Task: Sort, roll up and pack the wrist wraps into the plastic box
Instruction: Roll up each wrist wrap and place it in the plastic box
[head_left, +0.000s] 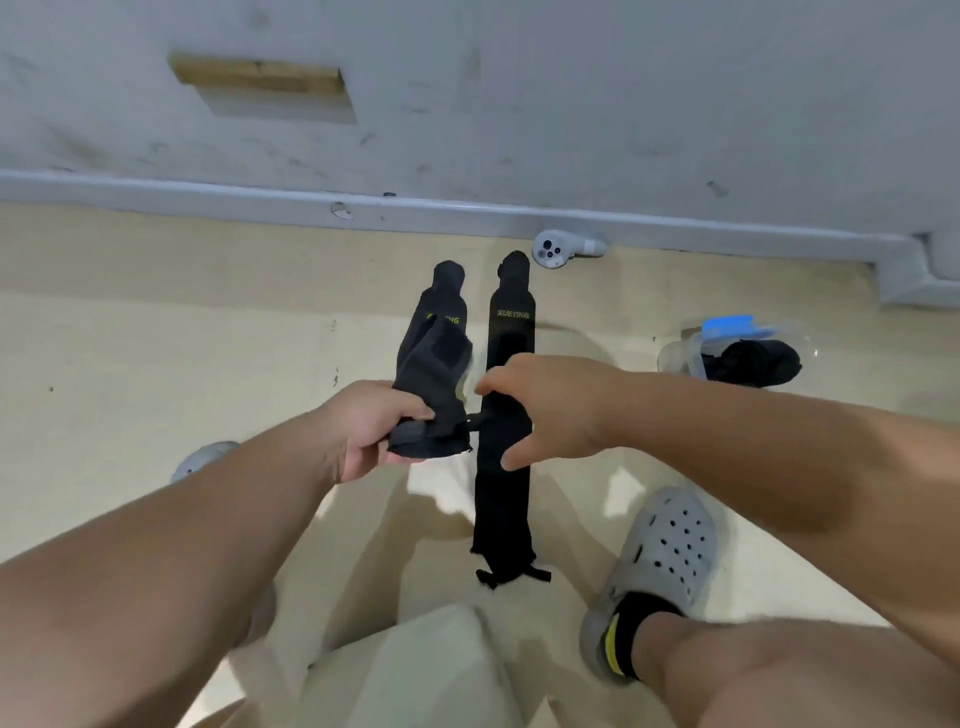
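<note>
Two black wrist wraps with yellow lettering lie on the beige floor. My left hand (374, 431) grips the near, partly rolled end of the left wrap (434, 358), whose far end still rests on the floor. The right wrap (506, 426) lies flat and stretched out toward me. My right hand (550, 410) hovers over its middle with fingers spread, holding nothing; whether it touches the wrap is unclear. A clear plastic box (680, 358) with a blue lid part lies at the right, with dark wraps inside.
A white VR controller (553, 249) lies by the grey baseboard (208, 192) beyond the wraps. My foot in a grey clog (660, 566) stands at the lower right, and another clog (202, 460) shows under my left forearm. Open floor lies to the left.
</note>
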